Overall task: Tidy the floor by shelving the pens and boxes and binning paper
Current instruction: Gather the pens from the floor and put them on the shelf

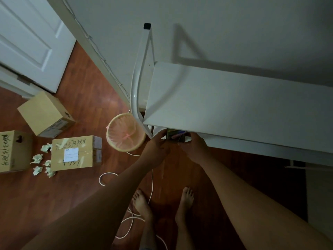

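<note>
You grip the dark box of pens (175,136) between your left hand (158,144) and right hand (195,149), one on each side, just under the white shelf unit's (234,105) front edge near its left corner, with the lower tier judged straight ahead.

dark pen pack (175,136), coloured pens showing, gripped between left hand (158,145) and right hand (193,148), its far end under the white shelf (234,105) edge. lined bin (125,135) upright, just left of the grip. three closed cardboard boxes (76,153) well left of the grip. crumpled paper balls (37,158) lie loose between the two nearer boxes.
</note>
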Action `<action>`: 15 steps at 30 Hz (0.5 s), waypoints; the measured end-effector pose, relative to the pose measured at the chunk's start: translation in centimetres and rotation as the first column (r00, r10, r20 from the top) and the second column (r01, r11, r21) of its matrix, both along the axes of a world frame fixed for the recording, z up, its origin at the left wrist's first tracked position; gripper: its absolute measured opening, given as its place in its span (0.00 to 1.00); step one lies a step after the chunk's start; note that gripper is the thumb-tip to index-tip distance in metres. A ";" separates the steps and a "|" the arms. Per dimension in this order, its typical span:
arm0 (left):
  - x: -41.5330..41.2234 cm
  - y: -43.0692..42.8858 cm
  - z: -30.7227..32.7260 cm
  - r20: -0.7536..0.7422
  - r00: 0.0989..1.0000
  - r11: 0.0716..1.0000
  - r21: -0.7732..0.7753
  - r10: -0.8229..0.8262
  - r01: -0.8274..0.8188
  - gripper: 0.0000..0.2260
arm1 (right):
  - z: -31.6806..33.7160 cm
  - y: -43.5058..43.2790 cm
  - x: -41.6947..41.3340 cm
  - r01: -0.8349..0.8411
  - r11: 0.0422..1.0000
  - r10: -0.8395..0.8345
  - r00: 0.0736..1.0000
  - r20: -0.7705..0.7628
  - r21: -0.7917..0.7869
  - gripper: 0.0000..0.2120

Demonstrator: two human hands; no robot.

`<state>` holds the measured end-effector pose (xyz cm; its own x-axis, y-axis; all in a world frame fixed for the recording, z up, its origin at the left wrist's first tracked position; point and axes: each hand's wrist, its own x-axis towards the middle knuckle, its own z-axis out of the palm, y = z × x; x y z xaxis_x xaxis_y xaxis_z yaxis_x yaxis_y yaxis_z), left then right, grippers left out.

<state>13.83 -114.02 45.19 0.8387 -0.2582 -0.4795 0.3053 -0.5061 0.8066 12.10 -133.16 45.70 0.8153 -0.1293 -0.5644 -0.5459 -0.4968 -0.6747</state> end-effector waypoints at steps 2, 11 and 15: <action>0.3 -0.1 -0.2 0.014 1.000 1.000 0.001 -0.002 0.002 0.31 | -0.2 0.2 0.5 0.001 1.000 -0.001 1.000 0.000 -0.020 0.24; 1.8 -0.5 -0.4 0.030 1.000 0.999 -0.039 0.009 -0.007 0.32 | -2.0 0.6 2.0 0.038 0.996 -0.040 0.999 -0.022 -0.078 0.14; 1.7 -0.1 0.3 0.027 0.999 0.997 -0.070 0.031 -0.029 0.26 | -1.8 0.5 1.9 0.022 0.999 -0.023 0.998 -0.051 -0.035 0.11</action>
